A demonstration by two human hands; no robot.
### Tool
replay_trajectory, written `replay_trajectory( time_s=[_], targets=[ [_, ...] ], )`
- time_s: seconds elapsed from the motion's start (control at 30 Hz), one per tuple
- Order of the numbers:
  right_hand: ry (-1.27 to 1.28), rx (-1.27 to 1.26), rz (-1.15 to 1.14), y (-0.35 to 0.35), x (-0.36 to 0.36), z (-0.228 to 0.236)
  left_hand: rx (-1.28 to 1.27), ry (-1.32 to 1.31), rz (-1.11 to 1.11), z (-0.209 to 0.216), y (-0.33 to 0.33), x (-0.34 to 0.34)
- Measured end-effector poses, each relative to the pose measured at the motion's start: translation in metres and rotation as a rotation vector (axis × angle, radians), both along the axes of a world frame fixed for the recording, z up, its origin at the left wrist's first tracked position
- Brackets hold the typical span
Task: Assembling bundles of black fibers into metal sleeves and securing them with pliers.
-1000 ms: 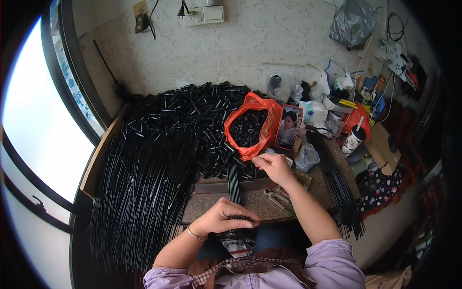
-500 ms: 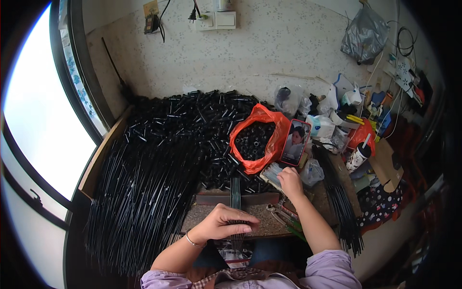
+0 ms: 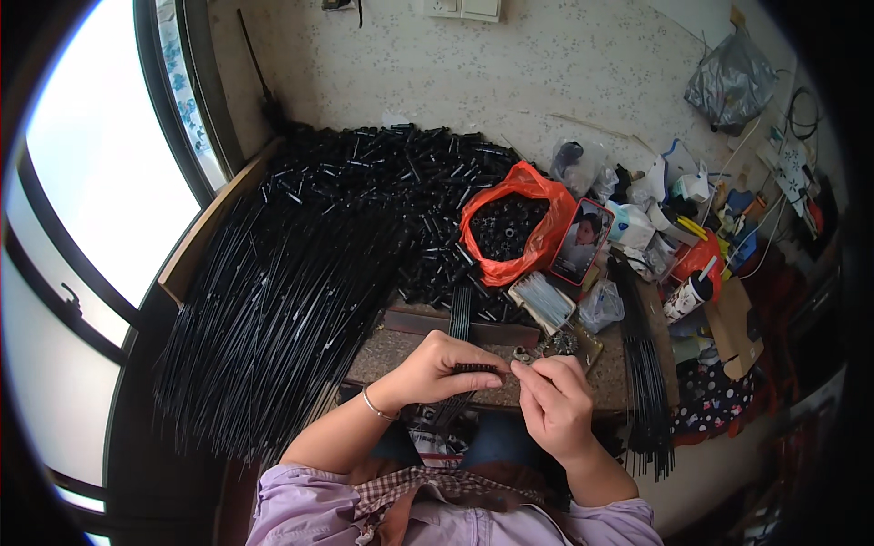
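Observation:
My left hand (image 3: 439, 369) is closed around a bundle of thin dark rods (image 3: 462, 314), which stick out beyond it toward the pile at the back. A short black ridged row (image 3: 475, 369) shows between its thumb and fingers. My right hand (image 3: 557, 400) is pinched close to the left fingertips; what it holds is too small to make out. Just behind the right hand, an open box of thin whitish sticks (image 3: 544, 305) lies beside small metal pieces (image 3: 560, 344).
Long dark rods (image 3: 264, 328) cover the left side below a heap of short black tubes (image 3: 382, 164). A red plastic bag (image 3: 473, 259) holds small black parts. A phone (image 3: 583, 241) leans beside it. More rods (image 3: 645, 382), a patterned cup (image 3: 687, 296) and clutter stand right.
My right hand has left the box of whitish sticks and come to the left hand's fingertips. The left hand keeps its grip on the rods. The whole view has shifted.

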State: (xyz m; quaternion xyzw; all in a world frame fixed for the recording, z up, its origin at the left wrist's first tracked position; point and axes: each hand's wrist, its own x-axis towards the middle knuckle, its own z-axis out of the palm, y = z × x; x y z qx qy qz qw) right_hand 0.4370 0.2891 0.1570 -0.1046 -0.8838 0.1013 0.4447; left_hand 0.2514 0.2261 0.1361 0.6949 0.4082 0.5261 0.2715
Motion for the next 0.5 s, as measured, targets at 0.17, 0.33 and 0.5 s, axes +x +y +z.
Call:
replay_trajectory(
  time_s=[0.17,0.33,0.5],
  targets=[
    [-0.013,0.021,0.028,-0.008,0.004,0.002,-0.006,0.019,0.002,-0.003,-0.006,0.006],
    [-0.081,0.15,0.081,-0.008,0.007,0.008,-0.019,0.052,-0.024,-0.007,-0.011,0.012],
    [-0.06,0.024,0.207,-0.005,0.002,0.014,-0.05,0.11,-0.062,-0.011,-0.011,0.01]
  ],
)
